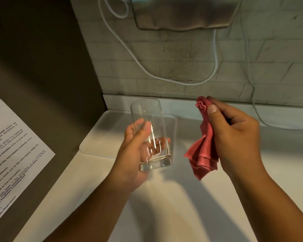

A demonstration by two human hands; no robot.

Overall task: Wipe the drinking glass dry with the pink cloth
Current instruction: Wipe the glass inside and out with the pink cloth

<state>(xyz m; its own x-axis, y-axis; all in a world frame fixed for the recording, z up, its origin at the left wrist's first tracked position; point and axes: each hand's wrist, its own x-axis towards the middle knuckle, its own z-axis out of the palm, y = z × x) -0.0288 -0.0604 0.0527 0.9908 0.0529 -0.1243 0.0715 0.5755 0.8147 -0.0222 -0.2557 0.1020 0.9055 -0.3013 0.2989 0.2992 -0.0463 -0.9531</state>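
Glass (pixel 151 133) is the item to be dried: a tall, clear, straight-sided tumbler with a thick, heavy base, held off the white counter (pixel 164 206) in your left hand (pixel 135 154). That hand is wrapped around the lower part of the wall, thumb on the near side and fingers visible through the far side, with the open rim tilted up and away from you. Your right hand (pixel 234 135) is closed on the pink cloth (pixel 205 145), which is bunched between thumb and fingers at the top and hangs loose below; cloth and glass are near each other but not touching. A white tray (pixel 98 145) lies on the counter behind the glass, and a white cable (pixel 164 77) droops along the brick wall. Treat the glass as rigid, brittle and probably slick if wet; most of its weight likely sits in the base. Keep the hold low, close to the base, where the wall is strongest and the balance is best. Avoid pinching the thin rim. The cloth is soft and limp, so gather a padded fold over your fingers before pressing it against the wall or inside the mouth.
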